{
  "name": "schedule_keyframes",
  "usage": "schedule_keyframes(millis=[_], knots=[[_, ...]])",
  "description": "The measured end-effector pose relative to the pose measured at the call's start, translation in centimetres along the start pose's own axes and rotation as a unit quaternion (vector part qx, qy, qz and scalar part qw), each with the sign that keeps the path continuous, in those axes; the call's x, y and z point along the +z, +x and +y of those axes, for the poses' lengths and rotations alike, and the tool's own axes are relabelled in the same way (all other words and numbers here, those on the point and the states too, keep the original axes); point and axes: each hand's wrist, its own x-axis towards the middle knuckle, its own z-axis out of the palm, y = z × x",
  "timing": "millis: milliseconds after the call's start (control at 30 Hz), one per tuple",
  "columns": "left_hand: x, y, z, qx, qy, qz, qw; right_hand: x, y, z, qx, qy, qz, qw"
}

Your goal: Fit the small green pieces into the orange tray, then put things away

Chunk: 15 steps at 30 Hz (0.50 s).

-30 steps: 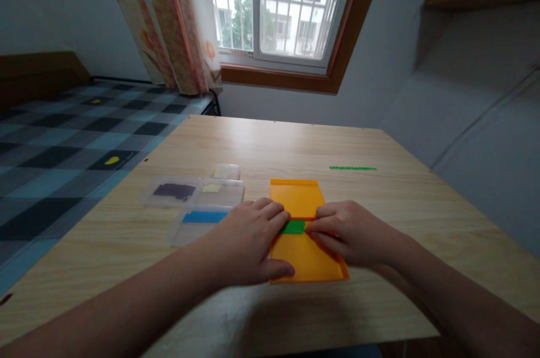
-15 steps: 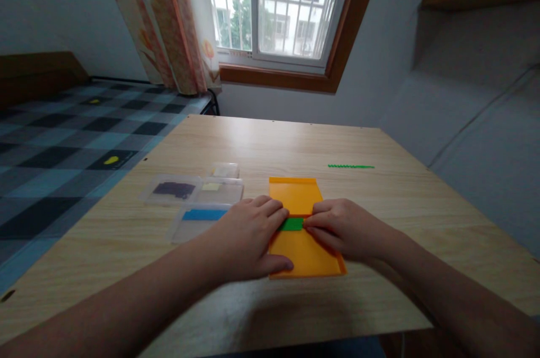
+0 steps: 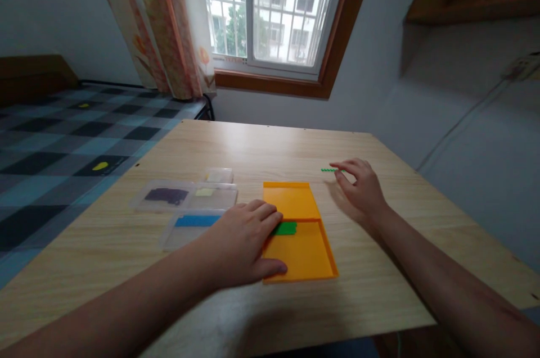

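Note:
An orange open box (image 3: pixel 301 254) lies flat on the table with its lid unfolded away from me. Inside, a short row of green pieces (image 3: pixel 287 229) sits along the hinge side, its left end hidden by my fingers. My left hand (image 3: pixel 248 240) holds the box by its left side, thumb and fingertips over the wall. Further off to the right, my right hand (image 3: pixel 360 184) hovers at a thin green toothed strip (image 3: pixel 327 170), covering its right part. Thumb and forefinger are apart, with nothing seen between them.
Left of the box stand clear plastic trays: one with a blue strip (image 3: pixel 197 221), one with dark purple pieces (image 3: pixel 166 196), one with a pale yellow piece (image 3: pixel 205 192). Behind them is a smaller clear box (image 3: pixel 220 176). A checked bed (image 3: pixel 63 155) adjoins the table's left side.
My right hand has left the green pieces in the box and moved right and away from me to the green strip. The left hand stays on the box. The view has shifted slightly.

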Motion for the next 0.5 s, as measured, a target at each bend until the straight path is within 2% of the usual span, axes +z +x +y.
schedule_keyframes(millis=[100,233,500], knots=[[0.0,-0.1,0.0,-0.002,0.0,0.008,1.0,1.9,-0.3,1.8,0.037,-0.065,-0.026,0.997],[0.1,-0.2,0.0,0.0,0.0,0.016,1.0,3.7,-0.8,2.2,0.063,-0.133,-0.103,0.984],[0.2,-0.2,0.0,0.009,-0.015,0.02,1.0,4.1,-0.8,1.8,0.078,-0.174,-0.171,0.967]])
